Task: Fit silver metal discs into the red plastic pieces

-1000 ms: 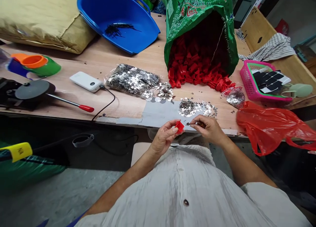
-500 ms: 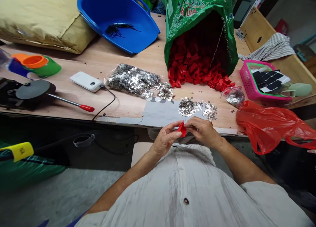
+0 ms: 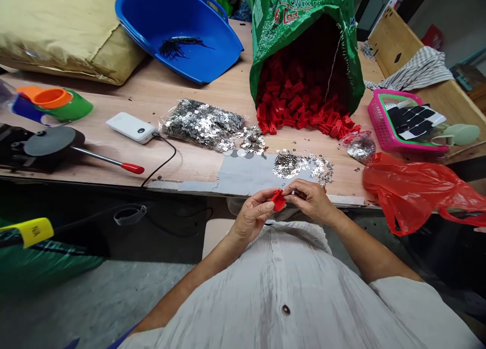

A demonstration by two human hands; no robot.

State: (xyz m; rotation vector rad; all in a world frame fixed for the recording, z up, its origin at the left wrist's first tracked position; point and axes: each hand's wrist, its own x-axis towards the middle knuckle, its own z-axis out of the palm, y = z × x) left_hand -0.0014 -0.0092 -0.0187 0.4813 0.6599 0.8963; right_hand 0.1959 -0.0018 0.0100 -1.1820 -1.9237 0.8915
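My left hand [image 3: 253,213] pinches a small red plastic part [image 3: 278,200] between thumb and fingers, just in front of the table's near edge. My right hand [image 3: 310,199] is closed at the right side of that part, its fingertips pressed together; what they hold, if anything, is too small to make out. Just beyond my hands, a pile of small silvery metal pieces [image 3: 287,165] lies on a grey sheet [image 3: 243,174]. More red parts [image 3: 292,103] spill from the mouth of a green woven sack [image 3: 261,50].
A clear bag of metal pieces [image 3: 203,123], a white power bank [image 3: 131,127] and a blue scoop-shaped basin [image 3: 220,60] sit left of the sack. A hand press lever [image 3: 108,159] juts out at left. At right are a pink basket [image 3: 379,123] and a red plastic bag [image 3: 421,192].
The red part has turned slightly between my fingers and shows a broader face. Both hands stay in nearly the same place, and the whole view has shifted slightly.
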